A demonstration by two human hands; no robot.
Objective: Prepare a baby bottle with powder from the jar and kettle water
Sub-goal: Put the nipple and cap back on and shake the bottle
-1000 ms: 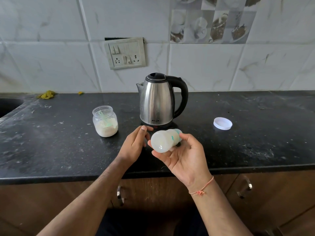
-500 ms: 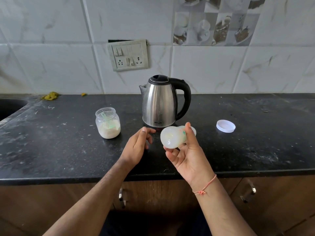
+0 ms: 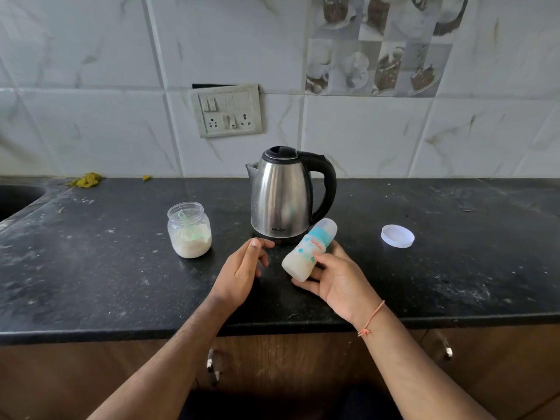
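Note:
My right hand grips a capped baby bottle holding whitish liquid. The bottle is tilted, its cap pointing up and away toward the kettle. A steel kettle with a black handle stands on the black counter just behind the bottle. Left of the kettle is an open glass jar of white powder with a green scoop inside. My left hand rests relaxed on the counter beside the bottle, holding nothing.
A white jar lid lies on the counter to the right. A sink edge shows at far left, with yellow scraps by the wall. A socket panel is on the tiles above the kettle.
My right hand has turned the bottle from base-toward-me to a tilted position with its cap pointing away and up. My left hand has stayed in place.

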